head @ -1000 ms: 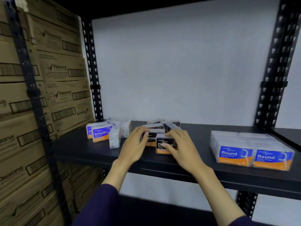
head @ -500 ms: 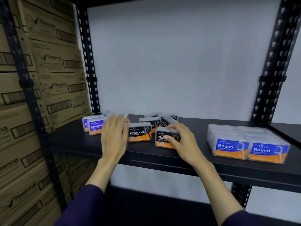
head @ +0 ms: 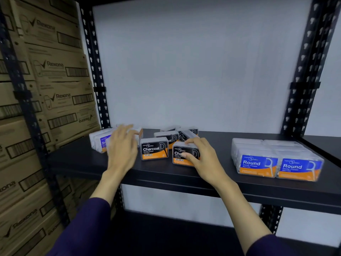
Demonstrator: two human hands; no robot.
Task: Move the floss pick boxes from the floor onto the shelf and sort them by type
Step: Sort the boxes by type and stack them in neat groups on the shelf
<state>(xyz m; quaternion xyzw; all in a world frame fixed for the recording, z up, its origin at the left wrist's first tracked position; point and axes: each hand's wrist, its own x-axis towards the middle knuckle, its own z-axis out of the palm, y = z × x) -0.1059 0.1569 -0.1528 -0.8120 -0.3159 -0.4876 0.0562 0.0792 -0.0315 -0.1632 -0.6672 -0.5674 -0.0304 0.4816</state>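
Black steel shelf [head: 88, 163] carries every box. Her right hand [head: 203, 159] grips a Charcoal floss pick box [head: 181, 157], thumb across its label. Just left stands a second Charcoal box [head: 154, 150]. Beyond it, her left hand [head: 121, 146], fingers spread, blurred, covers the Smooth boxes [head: 100, 141]. Round boxes [head: 276, 163] sit well right.

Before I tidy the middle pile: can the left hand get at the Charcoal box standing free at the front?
Probably yes. The left hand hovers open just left of that Charcoal box, with bare shelf around it; the right hand grips the neighbouring box.
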